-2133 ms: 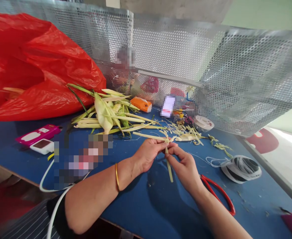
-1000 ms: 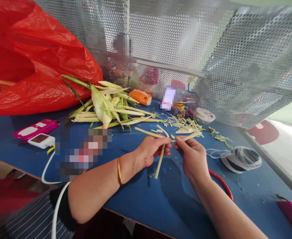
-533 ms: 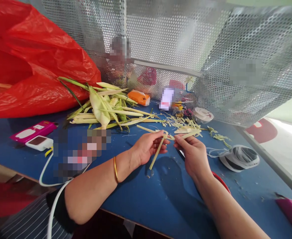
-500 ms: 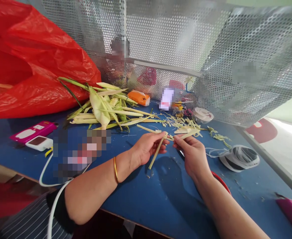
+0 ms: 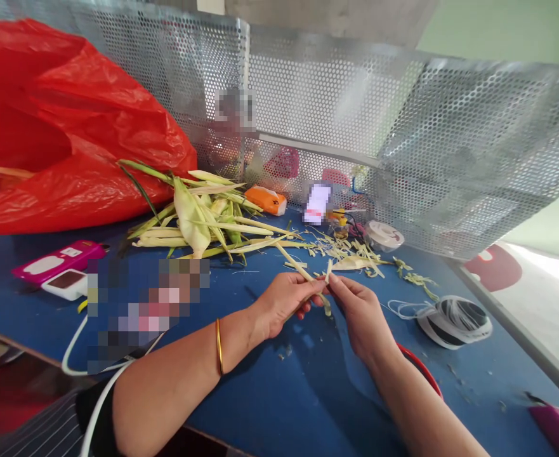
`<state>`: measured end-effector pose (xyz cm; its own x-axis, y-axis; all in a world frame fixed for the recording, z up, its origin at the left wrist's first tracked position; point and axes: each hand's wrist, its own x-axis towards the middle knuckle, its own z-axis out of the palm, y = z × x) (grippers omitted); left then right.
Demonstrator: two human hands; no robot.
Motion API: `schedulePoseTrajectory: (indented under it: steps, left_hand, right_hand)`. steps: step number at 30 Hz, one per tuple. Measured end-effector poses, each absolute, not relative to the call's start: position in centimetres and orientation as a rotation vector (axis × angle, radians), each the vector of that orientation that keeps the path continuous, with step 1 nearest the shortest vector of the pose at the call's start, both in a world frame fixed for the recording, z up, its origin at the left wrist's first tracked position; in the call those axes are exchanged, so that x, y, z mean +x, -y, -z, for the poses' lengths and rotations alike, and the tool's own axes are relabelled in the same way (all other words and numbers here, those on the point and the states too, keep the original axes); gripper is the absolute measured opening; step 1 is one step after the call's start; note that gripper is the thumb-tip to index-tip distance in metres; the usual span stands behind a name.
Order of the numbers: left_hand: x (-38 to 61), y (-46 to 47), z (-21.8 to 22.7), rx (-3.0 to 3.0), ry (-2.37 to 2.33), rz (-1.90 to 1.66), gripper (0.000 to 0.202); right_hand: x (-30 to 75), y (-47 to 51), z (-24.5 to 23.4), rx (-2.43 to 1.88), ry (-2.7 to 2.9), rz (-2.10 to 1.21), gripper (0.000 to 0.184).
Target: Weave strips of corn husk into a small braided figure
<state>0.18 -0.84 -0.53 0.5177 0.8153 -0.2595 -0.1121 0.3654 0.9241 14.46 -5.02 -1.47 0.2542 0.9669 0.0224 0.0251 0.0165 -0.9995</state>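
Between my hands is a folded corn husk strip (image 5: 295, 261), pale green, its long end pointing up and left and a short end standing up. My left hand (image 5: 286, 298), with a gold bangle at the wrist, pinches it with thumb and fingers. From the other side my right hand (image 5: 358, 311) grips the strip near its fold, fingertips almost touching the left ones. Beyond them lies a heap of corn husks (image 5: 191, 219). Husk scraps (image 5: 343, 247) are scattered behind my hands, with a wider husk piece (image 5: 353, 263) among them.
A red plastic bag (image 5: 70, 139) fills the back left. White thread on a spool (image 5: 455, 320) lies at the right, a tape roll (image 5: 384, 236) behind it. An orange tissue pack (image 5: 266, 200), a phone (image 5: 317, 203) and a magenta device (image 5: 60, 261) rest on the blue table (image 5: 260, 400).
The strip that hung down from my left hand and the one reaching right are now folded together. My hands have drawn closer, and the view has tilted up slightly.
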Motion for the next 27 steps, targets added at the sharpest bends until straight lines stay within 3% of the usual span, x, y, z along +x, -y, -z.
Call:
schedulePoseTrajectory:
  steps: [9, 15, 18, 20, 22, 27]
  left_hand:
    - [0.1, 0.8, 0.7, 1.142, -0.825, -0.556, 0.019]
    - [-0.1, 1.3, 0.1, 1.308, -0.809, -0.558, 0.029]
    - [0.0, 1.8, 0.0, 1.41, -0.788, -0.503, 0.027]
    - [0.2, 2.0, 0.0, 1.425, -0.783, -0.482, 0.027]
    - [0.3, 2.1, 0.1, 1.435, -0.795, -0.484, 0.027]
    - [0.2, 2.0, 0.1, 1.459, -0.782, -0.451, 0.027]
  right_hand:
    - [14.6, 4.9, 1.7, -1.391, 0.966, -0.815, 0.033]
    - [16.0, 4.9, -0.1, -1.458, 1.255, 0.034, 0.028]
    - [15.5, 5.3, -0.6, -1.421, 1.555, -0.368, 0.025]
    - [14.8, 5.5, -0.5, -1.394, 1.476, -0.844, 0.03]
    - [14.4, 5.6, -0.2, -1.348, 1.289, -1.075, 0.031]
    - [14.3, 5.7, 0.2, -1.342, 1.181, -0.84, 0.022]
